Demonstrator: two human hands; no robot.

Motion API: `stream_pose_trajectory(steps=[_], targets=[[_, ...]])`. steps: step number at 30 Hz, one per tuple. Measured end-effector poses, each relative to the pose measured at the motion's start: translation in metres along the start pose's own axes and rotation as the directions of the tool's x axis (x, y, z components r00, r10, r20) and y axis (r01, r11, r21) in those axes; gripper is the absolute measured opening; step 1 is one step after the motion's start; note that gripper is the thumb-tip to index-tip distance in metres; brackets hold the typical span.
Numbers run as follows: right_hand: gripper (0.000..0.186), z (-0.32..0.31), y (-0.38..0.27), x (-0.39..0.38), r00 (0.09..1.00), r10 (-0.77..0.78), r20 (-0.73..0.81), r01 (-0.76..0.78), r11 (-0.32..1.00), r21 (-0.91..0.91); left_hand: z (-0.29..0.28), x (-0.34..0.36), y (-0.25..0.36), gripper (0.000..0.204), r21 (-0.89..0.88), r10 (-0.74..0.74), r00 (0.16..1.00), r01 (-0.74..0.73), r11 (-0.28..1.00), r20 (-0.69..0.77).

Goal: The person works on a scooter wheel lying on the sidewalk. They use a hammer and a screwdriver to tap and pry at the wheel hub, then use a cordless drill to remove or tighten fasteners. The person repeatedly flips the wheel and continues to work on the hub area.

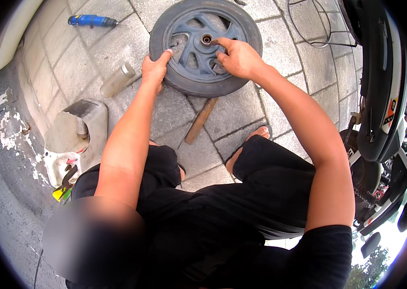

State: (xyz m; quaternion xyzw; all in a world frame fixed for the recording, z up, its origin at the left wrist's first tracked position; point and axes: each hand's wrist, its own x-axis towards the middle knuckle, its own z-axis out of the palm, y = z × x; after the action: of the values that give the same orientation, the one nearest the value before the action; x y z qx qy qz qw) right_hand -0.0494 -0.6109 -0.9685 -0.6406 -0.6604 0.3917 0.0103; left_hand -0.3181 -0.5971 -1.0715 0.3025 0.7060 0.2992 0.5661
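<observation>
A motorcycle wheel (pixel 196 55) with blue-grey spokes and a black tyre lies over the paving in front of me. My left hand (pixel 156 70) grips its left edge, thumb on top near the rim and the other fingers hidden under the tyre. My right hand (pixel 242 59) is over the right half of the wheel. Its index finger reaches to the hub bearing (pixel 206 40) at the centre, and the fingertip looks dark. The thumb stands apart from that finger, and I see nothing held between them. A wooden stick (pixel 201 121) pokes out from beneath the wheel's near side.
A blue power screwdriver (pixel 90 20) lies at the far left. A cloudy cylindrical jar (pixel 118 80) rests beside my left forearm. Nearer stands a cut-open plastic container (pixel 88 120) with tools in it. A motorcycle (pixel 381 96) takes up the right side, with a black cable loop (pixel 319 43) on the paving beyond.
</observation>
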Motion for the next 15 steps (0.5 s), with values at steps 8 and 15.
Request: stream_pose_trajectory(steps=[8,15], targets=[[0.054,0.011,-0.01,0.006,0.998,-0.056,0.007,0.056,0.973,-0.225,-0.005,0.008,-0.01,0.063,-0.093,0.028,0.994,-0.018,0.995,0.108],[0.066,0.037,-0.018,0.006,1.0,-0.006,0.0,0.006,0.996,-0.092,-0.002,0.004,-0.005,0.068,-0.047,0.02,0.997,-0.016,0.999,0.077]])
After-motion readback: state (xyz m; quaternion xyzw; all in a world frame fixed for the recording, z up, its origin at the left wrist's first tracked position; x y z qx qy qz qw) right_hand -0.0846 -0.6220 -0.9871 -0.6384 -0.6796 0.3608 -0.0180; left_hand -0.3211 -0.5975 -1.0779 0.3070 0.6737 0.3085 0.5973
